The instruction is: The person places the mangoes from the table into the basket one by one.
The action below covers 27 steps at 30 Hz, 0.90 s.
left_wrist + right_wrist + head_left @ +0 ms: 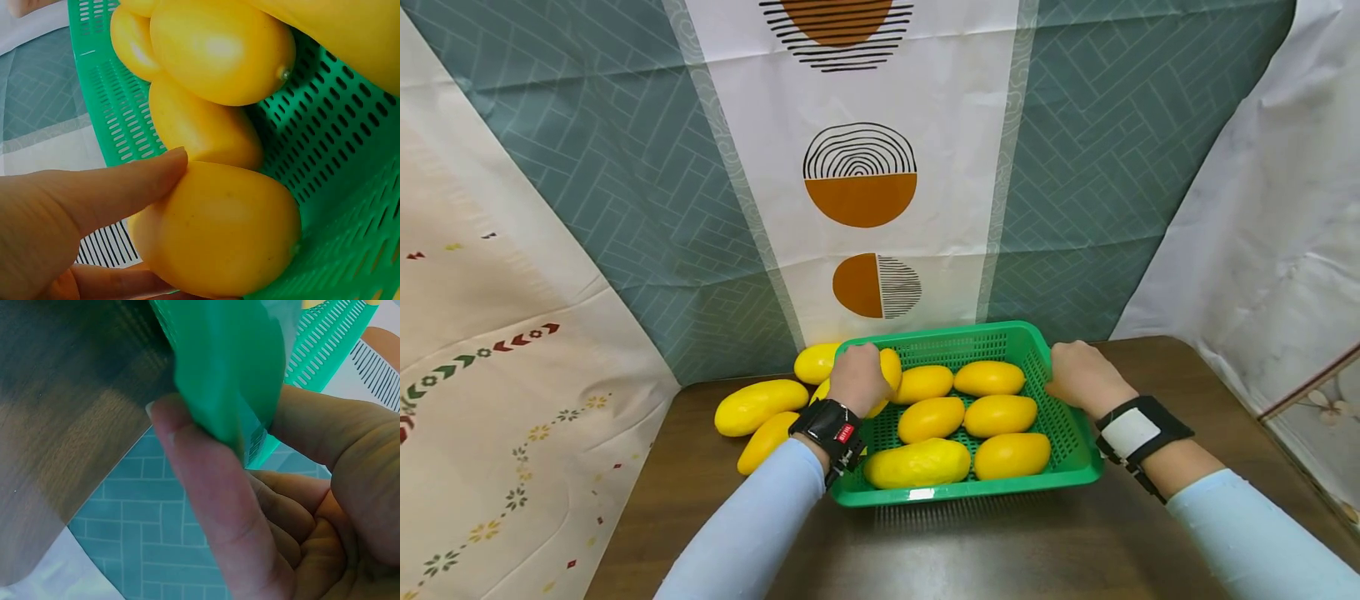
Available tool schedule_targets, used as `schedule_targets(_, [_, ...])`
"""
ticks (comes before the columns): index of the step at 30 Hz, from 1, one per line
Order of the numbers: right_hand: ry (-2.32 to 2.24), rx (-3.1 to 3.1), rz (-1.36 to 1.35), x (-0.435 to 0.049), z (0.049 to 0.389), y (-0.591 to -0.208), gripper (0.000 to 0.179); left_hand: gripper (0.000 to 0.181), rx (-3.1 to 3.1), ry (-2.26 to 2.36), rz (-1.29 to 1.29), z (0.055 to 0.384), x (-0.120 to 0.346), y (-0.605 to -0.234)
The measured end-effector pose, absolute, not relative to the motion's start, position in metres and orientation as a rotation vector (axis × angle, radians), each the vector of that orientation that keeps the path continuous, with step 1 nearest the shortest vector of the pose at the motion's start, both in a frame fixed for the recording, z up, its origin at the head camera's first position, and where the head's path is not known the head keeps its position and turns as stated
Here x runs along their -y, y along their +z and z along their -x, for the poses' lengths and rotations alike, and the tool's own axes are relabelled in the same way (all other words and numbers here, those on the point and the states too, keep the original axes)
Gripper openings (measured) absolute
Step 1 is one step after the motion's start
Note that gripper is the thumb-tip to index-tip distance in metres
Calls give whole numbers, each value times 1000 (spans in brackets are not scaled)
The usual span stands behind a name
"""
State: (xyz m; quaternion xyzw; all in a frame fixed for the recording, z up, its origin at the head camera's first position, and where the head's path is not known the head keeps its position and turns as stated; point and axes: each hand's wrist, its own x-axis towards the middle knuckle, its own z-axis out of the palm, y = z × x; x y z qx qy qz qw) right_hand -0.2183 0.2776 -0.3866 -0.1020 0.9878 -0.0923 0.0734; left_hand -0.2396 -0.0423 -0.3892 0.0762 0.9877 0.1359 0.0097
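Observation:
A green slotted plastic basket (1022, 483) holds several yellow, oval, mango-like fruits (988, 378). A longer, bumpier yellow fruit (917, 464) lies at its front left. My left hand (857, 377) is over the basket's left end, gripping a smooth yellow mango-like fruit (219, 231) between thumb and fingers. In the left wrist view, that fruit appears close against other fruits (219, 53); whether it rests on the basket floor I cannot tell. At the right end, my right hand (1086, 377) pinches the basket's rim (231, 369), thumb inside and index finger outside.
More yellow fruits (762, 407) lie on the brown wooden table (715, 508) left of the basket, partly behind my left wrist. A patterned cloth (865, 275) hangs close behind the basket. Pale cloths flank the table on the left (535, 400) and right (1262, 250).

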Motion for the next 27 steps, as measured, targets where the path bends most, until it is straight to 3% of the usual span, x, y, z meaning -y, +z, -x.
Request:
schedule_targets(8, [-267,-2978,316,-276,219,-387,21,46,-3081,430,-241,239,42,-391])
schedule_targets(15, [-270,-2977,308,-276,217,-386,20,13,-3141,442,-303,234,44,-389])
schedule_targets(27, [-266,-2984,306,-275,215,-386,22,18,-3148,450,-321,233,51,-381])
